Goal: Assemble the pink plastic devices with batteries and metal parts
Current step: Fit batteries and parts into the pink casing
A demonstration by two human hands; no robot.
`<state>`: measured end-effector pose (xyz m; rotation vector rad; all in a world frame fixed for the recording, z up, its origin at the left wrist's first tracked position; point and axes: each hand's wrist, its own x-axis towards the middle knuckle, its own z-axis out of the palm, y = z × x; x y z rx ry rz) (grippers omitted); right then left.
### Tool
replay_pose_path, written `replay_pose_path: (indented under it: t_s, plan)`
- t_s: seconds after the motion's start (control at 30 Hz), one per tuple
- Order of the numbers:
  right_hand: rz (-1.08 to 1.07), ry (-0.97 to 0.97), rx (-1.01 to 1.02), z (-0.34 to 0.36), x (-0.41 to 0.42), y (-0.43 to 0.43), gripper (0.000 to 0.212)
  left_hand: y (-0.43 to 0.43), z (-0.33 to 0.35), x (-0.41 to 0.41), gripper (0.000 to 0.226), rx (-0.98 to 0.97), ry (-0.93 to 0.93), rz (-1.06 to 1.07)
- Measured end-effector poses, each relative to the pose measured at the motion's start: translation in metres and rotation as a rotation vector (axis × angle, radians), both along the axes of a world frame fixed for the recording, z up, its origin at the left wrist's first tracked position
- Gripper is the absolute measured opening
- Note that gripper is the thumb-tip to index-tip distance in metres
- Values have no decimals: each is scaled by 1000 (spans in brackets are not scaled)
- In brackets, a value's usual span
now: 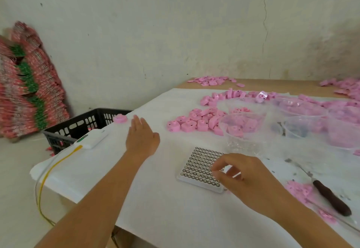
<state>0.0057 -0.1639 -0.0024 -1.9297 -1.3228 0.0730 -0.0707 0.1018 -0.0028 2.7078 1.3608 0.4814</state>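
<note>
We take the battery tray (196,167), a white board packed with rows of small round cells, as our marker. It lies on the white-covered table (155,218), which spreads out on every side of it. Far to the tray's left, off the table and leaning on the wall, we see a tall stack of red and green packets (29,92). Between that stack and the tray, against the table's edge, sits a black crate (83,123).

Beyond the tray lies a heap of pink devices (194,121), with more scattered farther back and to the right. Just behind the tray, to its right, stand clear plastic cups (243,131), some holding pink parts.

Our left hand (141,136) is left of and beyond the tray, palm down, fingers straight and released, gripping nothing. Our right hand (239,173) is over the tray's near right corner, fingers curled, thumb and forefinger close together. We cannot tell whether they pinch a cell.

Left of the tray rests a white power bank (93,137) with a yellow cable (46,171). Right of the tray lies a dark-handled tool (331,197). Smallest is a single pink device (120,119) at the table edge, far left beyond the tray, just ahead of the left fingertips.
</note>
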Motion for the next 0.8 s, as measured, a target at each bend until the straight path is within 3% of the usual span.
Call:
replay_pose_path:
  t_s: [0.27,0.5,0.8]
  plan:
    - [-54,11,-78,-6,9,-12,21,-49,-10,33,57,2,52,-134]
    - [-161,9,-128,-2,21,-36,22,-56,1,57,35,-11,-36,-196]
    - [-315,-148,-261,-11,43,-56,15,-40,-21,110,35,-57,-21,-329]
